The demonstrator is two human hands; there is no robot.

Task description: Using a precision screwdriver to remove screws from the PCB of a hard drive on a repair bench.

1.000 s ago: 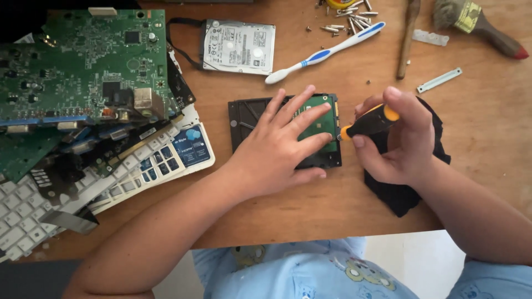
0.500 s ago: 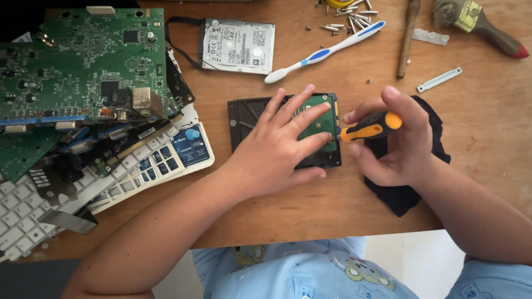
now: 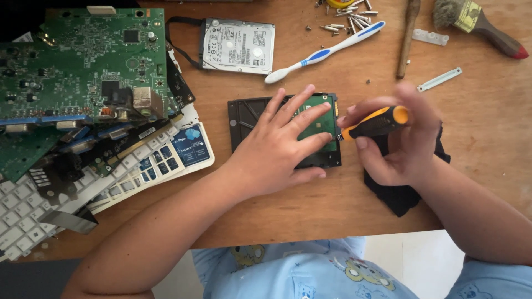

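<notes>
Two hands engaged: hard drive (image 3: 244,116) pinned flat under spread left hand (image 3: 280,147); screwdriver (image 3: 372,123) gripped by right hand (image 3: 402,145), best kept square to screw.

Even, bright daylight (right hand (image 3: 400,145) slightly motion-blurred).

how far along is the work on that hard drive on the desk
Done: loose screws lie at the desk's far edge, though whether they came from this drive is unclear. In hand: left hand presses the black hard drive flat; right hand holds an orange-handled screwdriver at its right edge. Left: the green circuit board is still on the drive.
</notes>
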